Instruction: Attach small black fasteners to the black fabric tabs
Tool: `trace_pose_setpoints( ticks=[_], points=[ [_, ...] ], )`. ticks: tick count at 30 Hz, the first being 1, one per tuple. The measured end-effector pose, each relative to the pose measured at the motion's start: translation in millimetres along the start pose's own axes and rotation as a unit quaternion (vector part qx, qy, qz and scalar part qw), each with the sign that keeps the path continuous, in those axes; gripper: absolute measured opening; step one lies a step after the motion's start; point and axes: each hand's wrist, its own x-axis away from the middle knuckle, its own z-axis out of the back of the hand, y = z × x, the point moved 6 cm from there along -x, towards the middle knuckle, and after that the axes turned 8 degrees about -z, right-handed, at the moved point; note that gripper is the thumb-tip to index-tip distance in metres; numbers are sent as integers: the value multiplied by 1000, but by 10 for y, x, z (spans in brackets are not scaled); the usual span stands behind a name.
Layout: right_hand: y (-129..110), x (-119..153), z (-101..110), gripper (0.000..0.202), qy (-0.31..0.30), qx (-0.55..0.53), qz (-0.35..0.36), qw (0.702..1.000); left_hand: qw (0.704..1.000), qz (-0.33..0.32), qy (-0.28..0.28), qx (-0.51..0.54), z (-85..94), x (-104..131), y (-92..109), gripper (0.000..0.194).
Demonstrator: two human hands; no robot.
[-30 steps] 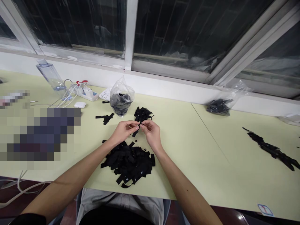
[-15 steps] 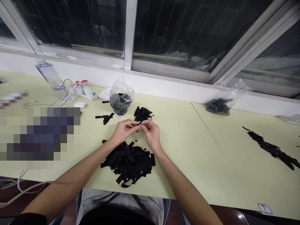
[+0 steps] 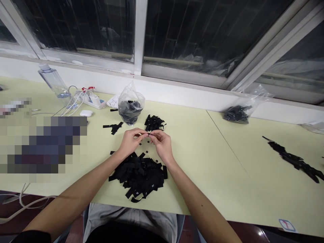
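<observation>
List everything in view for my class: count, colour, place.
Tabletop: one, pale yellow-green, throughout
Large pile: one, black strips, front centre
Small pile: one, black strips, beyond that
Small rings: four visible, black, between or beside the piles
Loose strips: several, black, left of small pile
Clear bags: two, black contents, back
Long heap: one, black, far right
Bottle: one, clear, back left
Power strip: one, white, right of bottle
Cables: several, white, left
Small case: one, white, before power strip
Label: one, white and blue, front right
Windows: several, dark, white-framed, behind
Blurred patches: two, mixed colours, left
Pinched piece: one, black, centre
Left hand and right hand: two, bare, pinching that piece
Forearms: two, bare, front
</observation>
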Motion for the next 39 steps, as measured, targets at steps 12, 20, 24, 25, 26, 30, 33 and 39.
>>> trace_pose_setpoints(
  ticks=[12,20,24,25,26,30,33,39],
  points=[
    [-47,60,18,11,47,80,24,995,990,-52,-94,-96,-64,20,72,23],
    [-136,94,17,8,75,107,47,990,990,-73,-68,-100,-37,6,101,21],
    [-120,86,23,8,73,83,49,993,991,-94,-38,-89,-16,2,122,18],
    [-106,80,25,9,72,74,49,993,991,-100,-32,-85,-13,2,123,17],
    [-87,74,26,10,69,64,47,994,991,-104,-27,-80,-12,2,122,17],
    [-11,47,33,12,61,29,34,997,992,-107,-15,-71,-8,5,105,15],
    [10,36,47,13,63,18,29,997,993,-102,-3,-62,-4,12,97,13],
    [-34,74,50,8,76,11,59,995,993,-99,31,-51,17,25,125,12]
  ],
)
